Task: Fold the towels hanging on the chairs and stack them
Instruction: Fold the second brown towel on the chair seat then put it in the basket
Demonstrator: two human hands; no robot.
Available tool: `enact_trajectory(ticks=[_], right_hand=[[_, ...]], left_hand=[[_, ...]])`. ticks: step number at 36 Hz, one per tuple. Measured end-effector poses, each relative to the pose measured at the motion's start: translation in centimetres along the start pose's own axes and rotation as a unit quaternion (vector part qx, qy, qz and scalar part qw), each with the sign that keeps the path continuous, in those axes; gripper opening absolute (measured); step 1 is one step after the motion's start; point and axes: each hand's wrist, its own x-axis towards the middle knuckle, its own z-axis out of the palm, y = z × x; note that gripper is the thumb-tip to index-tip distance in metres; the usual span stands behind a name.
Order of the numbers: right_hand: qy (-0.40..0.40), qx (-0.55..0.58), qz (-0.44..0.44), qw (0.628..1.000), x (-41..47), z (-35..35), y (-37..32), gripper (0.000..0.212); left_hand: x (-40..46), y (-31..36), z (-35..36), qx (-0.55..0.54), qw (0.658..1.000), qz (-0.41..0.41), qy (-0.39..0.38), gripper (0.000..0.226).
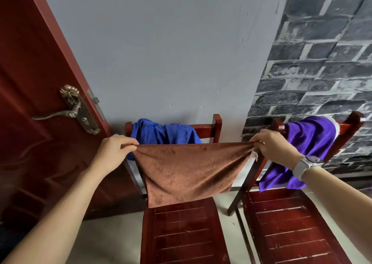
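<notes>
A brown towel (189, 171) hangs stretched in the air in front of the left chair (181, 233). My left hand (114, 151) pinches its top left corner and my right hand (275, 144) pinches its top right corner, so the top edge is taut. Its lower edge reaches down to the back of the chair's seat. Behind it a blue towel (163, 131) is bunched over the left chair's backrest. A purple towel (308, 140) is draped over the backrest of the right chair (291, 229).
A dark red door (30, 122) with a brass handle (70, 110) stands at the left. A grey wall (171, 52) is behind the chairs, with brick-pattern wallpaper (322, 62) at the right. Both slatted seats are bare. A watch (302, 167) is on my right wrist.
</notes>
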Motion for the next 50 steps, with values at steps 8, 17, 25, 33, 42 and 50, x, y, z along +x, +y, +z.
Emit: enact_trajectory(ticks=[8,17,25,33,42,50], right_hand=[[-0.013,0.006,0.014,1.000,0.7,2.5,-0.4,0.015],[0.008,0.082,0.069,0.994,0.9,6.0,0.1,0.017],[-0.008,0.122,0.115,0.986,1.9,10.7,-0.1,0.017],[-0.017,0.158,0.154,0.975,2.7,15.9,0.0,0.019],[0.024,0.209,0.140,0.968,-3.4,19.8,0.8,0.016],[-0.108,0.153,0.129,0.974,-15.3,26.8,3.5,0.014]], left_hand=[[0.1,-2.5,2.0,0.075,0.997,0.006,0.016,0.015],[-0.8,-4.5,4.3,0.050,0.998,-0.019,0.041,0.013],[-0.4,-7.2,7.2,0.018,0.996,-0.089,0.016,0.013],[-1.4,-10.5,11.6,-0.063,0.986,-0.145,0.050,0.016],[-8.2,-12.4,14.3,-0.118,0.981,-0.108,0.110,0.017],[-21.2,-15.8,18.8,0.007,0.994,-0.097,-0.054,0.026]])
